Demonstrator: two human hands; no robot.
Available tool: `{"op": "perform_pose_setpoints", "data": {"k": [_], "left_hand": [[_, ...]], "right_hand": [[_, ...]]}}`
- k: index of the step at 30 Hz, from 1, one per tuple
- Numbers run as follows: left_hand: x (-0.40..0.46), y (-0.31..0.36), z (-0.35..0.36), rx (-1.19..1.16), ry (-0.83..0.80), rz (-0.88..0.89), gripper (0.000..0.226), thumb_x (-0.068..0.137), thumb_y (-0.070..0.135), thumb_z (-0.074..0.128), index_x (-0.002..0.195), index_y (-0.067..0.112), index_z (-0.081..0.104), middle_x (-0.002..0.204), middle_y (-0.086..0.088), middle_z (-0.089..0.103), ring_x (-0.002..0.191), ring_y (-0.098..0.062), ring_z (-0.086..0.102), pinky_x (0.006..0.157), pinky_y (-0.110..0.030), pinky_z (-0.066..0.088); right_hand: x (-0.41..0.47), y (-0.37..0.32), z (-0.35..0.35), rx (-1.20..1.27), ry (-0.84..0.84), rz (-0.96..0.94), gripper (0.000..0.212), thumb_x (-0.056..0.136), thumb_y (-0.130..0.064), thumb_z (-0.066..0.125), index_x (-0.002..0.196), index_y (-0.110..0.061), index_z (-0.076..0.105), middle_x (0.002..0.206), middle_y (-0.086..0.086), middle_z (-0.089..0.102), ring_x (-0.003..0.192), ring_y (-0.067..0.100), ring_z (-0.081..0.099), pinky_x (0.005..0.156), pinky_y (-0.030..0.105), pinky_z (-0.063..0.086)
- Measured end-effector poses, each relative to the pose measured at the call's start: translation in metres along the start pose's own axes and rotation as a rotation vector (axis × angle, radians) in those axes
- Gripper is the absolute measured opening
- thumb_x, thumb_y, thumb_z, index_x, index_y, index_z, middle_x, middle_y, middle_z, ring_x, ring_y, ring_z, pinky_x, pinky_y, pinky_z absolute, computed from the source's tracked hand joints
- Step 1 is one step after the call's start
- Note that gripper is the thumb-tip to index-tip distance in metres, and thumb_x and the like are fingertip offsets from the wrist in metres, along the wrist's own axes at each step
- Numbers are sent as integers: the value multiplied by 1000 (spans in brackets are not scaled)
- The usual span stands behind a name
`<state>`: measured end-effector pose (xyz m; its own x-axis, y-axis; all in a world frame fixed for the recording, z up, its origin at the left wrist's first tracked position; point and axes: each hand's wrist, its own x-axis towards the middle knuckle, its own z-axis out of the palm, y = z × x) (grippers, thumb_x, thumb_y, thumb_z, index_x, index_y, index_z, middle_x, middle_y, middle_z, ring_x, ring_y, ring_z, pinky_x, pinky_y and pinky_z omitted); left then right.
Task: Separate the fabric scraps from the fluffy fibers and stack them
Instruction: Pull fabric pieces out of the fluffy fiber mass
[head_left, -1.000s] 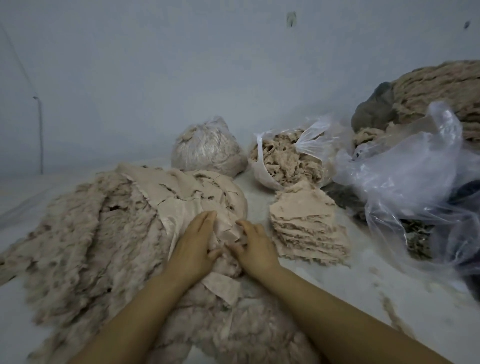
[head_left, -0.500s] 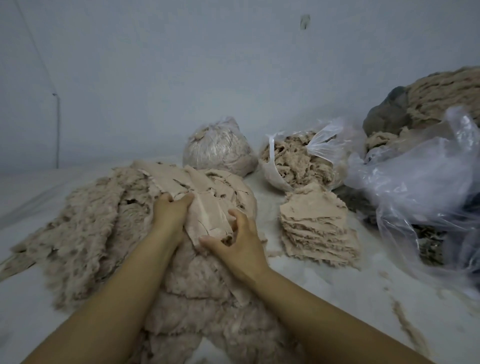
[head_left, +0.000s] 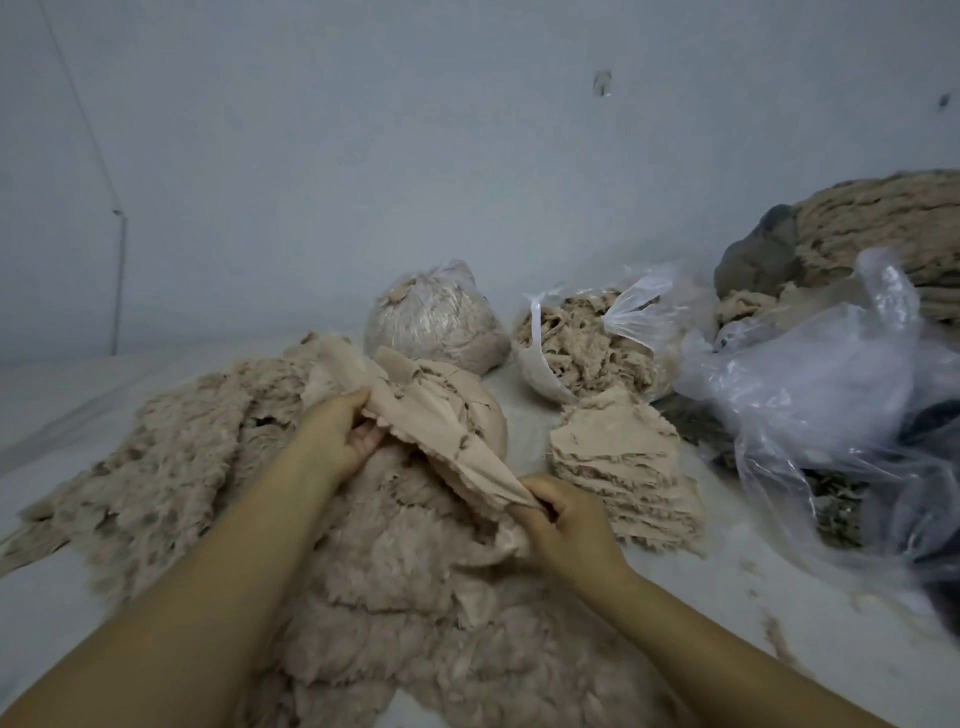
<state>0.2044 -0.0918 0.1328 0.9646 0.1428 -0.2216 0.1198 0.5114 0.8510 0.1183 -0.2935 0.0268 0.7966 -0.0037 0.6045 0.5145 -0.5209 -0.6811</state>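
A wide heap of beige fluffy fibers (head_left: 176, 467) covers the white surface in front of me, with smooth fabric scraps lying on its far part. A beige fabric scrap (head_left: 441, 436) is lifted off the heap and stretched between my hands. My left hand (head_left: 337, 436) grips its upper end, fingers curled round the cloth. My right hand (head_left: 561, 519) pinches its lower end, close to the heap. To the right stands a neat stack of fabric scraps (head_left: 623, 462).
Behind the heap sit a tied plastic bag of fibers (head_left: 431, 322) and an open plastic bag of fibers (head_left: 587, 343). Loose clear plastic bags (head_left: 831, 395) and a big roll of beige material (head_left: 883, 228) crowd the right. A pale wall stands close behind.
Both hands went from pressing on the scraps to gripping one. The left hand moved up and left, the right hand down and right, lifting the scrap off the heap.
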Motion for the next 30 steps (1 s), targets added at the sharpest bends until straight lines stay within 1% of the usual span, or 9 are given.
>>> {"op": "perform_pose_setpoints", "data": {"k": [3,5,9,12,18,21,23,26,30], "left_hand": [[-16,8,5,-13,-113,123,15,98,8,45,87,10,54,77,-7,66,61,-16,67,47,-26,56],[-31,7,2,10,-161,190,15,99,9,43,92,12,56,86,-6,67,72,-17,67,53,-30,58],[-41,-12,-42,106,91,297,22,100,6,39,113,5,56,102,-11,64,87,-26,62,74,-40,53],[-36,-21,-82,581,459,504,11,100,14,36,104,10,45,95,-9,48,85,-22,46,68,-33,38],[-41,-27,-101,1185,382,868,27,96,12,46,120,0,47,109,-17,52,95,-31,50,75,-38,38],[-51,-30,-80,1441,190,1200,24,84,-10,57,107,-8,61,110,-28,56,102,-44,52,87,-47,42],[-52,-32,-62,1543,-94,1232,32,79,-16,56,109,-7,63,119,-25,58,114,-41,53,99,-41,38],[-46,-41,-29,1653,-490,1066,46,86,-5,56,131,7,54,142,-7,47,134,-21,40,109,-20,21],[-34,-68,-5,1713,-691,703,42,97,14,45,138,24,47,123,1,60,112,-15,54,87,-16,34]], "right_hand": [[-8,8,-24,-29,31,28,30,86,-9,69,73,-34,61,61,-19,56,65,-4,53,55,11,33],[-13,10,-38,-50,63,45,22,84,-8,71,82,-30,67,71,-13,62,69,3,56,57,13,37],[-37,11,-51,-102,-107,-94,13,81,-7,73,88,-18,74,78,-14,63,74,-5,55,63,8,39],[-60,16,-48,-112,-351,-84,10,89,-18,66,95,-20,74,85,-13,60,78,-8,53,71,6,39],[-78,17,-48,-157,-566,-37,18,93,-32,61,103,-22,71,95,-8,63,90,3,55,83,16,43],[-75,9,-43,-199,-518,130,23,92,-40,59,75,-29,68,74,-15,64,73,0,57,65,16,42],[-62,4,-30,-126,-383,332,31,93,-41,57,65,-29,60,61,-18,61,59,-3,55,54,11,37],[-30,0,-4,226,-209,766,34,92,-42,58,78,-11,63,58,-2,61,46,10,56,47,22,45],[-5,-2,20,656,-30,1056,27,87,-27,71,88,-3,57,56,6,57,35,11,51,35,18,43]]}}
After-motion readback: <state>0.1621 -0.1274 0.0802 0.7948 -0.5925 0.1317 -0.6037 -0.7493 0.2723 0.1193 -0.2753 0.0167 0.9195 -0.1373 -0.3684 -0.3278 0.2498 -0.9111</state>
